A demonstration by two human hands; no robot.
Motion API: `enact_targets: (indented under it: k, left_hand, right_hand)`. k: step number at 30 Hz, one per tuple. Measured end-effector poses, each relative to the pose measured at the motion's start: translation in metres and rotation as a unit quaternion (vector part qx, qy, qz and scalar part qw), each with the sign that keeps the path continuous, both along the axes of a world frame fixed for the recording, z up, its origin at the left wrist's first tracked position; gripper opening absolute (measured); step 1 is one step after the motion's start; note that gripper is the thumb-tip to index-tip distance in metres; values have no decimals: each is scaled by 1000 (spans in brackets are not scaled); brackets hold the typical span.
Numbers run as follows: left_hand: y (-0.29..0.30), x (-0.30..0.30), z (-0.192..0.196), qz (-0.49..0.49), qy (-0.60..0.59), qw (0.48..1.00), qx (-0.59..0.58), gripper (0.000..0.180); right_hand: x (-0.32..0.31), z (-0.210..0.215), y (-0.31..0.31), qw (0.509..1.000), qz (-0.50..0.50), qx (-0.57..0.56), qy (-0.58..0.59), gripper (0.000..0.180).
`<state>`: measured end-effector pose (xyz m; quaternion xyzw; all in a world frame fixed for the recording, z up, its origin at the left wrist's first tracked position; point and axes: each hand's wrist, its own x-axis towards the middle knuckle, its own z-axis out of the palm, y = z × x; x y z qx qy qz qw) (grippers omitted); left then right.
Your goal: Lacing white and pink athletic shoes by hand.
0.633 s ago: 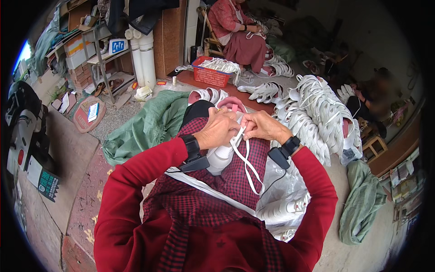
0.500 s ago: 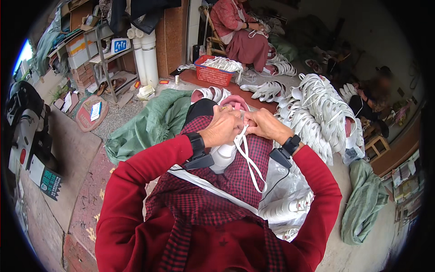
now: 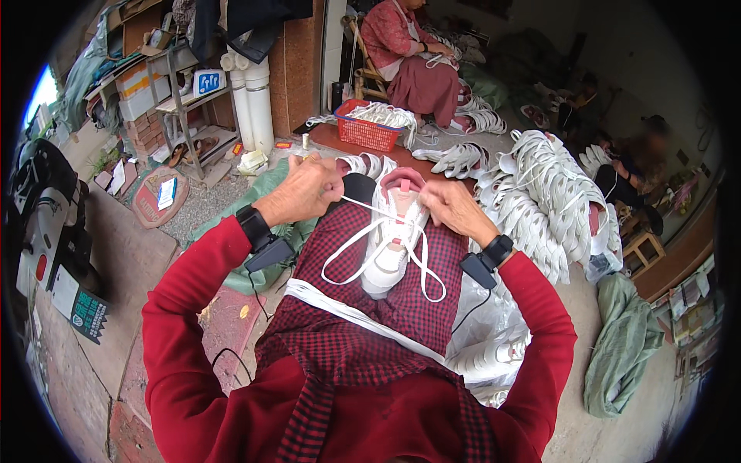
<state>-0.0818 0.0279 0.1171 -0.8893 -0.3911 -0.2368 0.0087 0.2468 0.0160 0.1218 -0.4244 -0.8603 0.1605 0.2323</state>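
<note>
Lacing a white shoe (image 3: 390, 247) is the work in hand, and it looks to be partway through. The shoe lies on the person's lap, on a dark red checked apron (image 3: 363, 324), with its pink-lined opening turned away from the body. The left hand (image 3: 305, 189) is closed in a pinch on one end of the white lace (image 3: 370, 210), drawn taut out to the left of the shoe's upper part; the right hand (image 3: 451, 210) is closed too, its fingers gripping the shoe's far end or the lace there — which of the two I cannot tell.

What seems done: the lace is already in the shoe, since it runs from the upper part out to both sides. What seems left: long slack loops hang down over the shoe and apron, so the lace has not been drawn snug, and no knot or bow shows. How many eyelets are filled is too small to make out.

Beyond the lap lies more of the same — a large heap of white shoe parts (image 3: 556, 201) to the right, a red basket (image 3: 369, 133) of white pieces ahead, and a plastic bag (image 3: 494, 339) with more by the right knee. Another person in a red top (image 3: 409, 54) sits farther back, working on similar pieces.
</note>
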Motion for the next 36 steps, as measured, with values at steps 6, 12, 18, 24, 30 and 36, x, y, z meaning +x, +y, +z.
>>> enact_targets:
  k: [6, 12, 18, 24, 30, 36]
  left_hand:
    - [-1, 10, 9, -16, -19, 997, -71, 3]
    - [-7, 15, 21, -31, -34, 992, -117, 5]
    - [3, 32, 18, -67, -100, 975, -189, 13]
    - [42, 73, -38, -138, -176, 974, 36, 43]
    - [52, 93, -26, -266, -173, 914, -252, 50]
    - [70, 86, -37, -257, -159, 908, -291, 41]
  right_hand:
    - [-69, 7, -9, 995, 54, 35, 75, 25]
    - [-83, 7, -20, 994, 57, -39, 84, 20]
    - [-68, -4, -13, 970, 48, -138, 195, 17]
    - [-29, -24, -29, 981, -29, -52, 185, 16]
    - [-28, -42, -44, 984, -70, 107, 121, 14]
    - [-36, -59, -48, 969, -111, 173, 136, 9]
